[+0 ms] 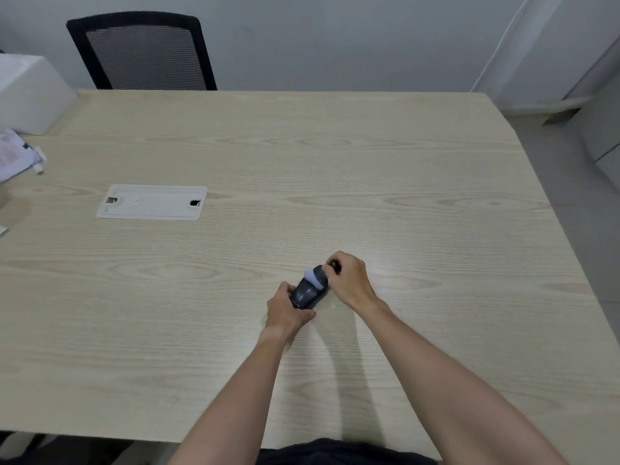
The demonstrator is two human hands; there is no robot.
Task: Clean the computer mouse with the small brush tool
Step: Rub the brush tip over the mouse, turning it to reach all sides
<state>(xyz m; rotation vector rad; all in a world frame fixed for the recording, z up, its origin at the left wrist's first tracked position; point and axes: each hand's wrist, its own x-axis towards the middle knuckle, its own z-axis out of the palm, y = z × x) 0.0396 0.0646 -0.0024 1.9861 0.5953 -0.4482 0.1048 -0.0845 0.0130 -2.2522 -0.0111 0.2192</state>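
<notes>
A dark grey computer mouse (307, 294) lies on the light wooden table (302, 182), right of centre and towards the near edge. My left hand (286, 310) grips its near end from the left. My right hand (349, 280) is closed on a small brush tool with a dark handle (334, 266). Its pale lilac bristle head (315, 278) rests across the mouse's far end. Most of the handle is hidden inside my fingers.
A white cable hatch (152, 202) is set into the table at mid left. A white box (30, 95) and a crumpled bag (15, 156) sit at the far left edge. A black mesh chair (144, 52) stands behind the table.
</notes>
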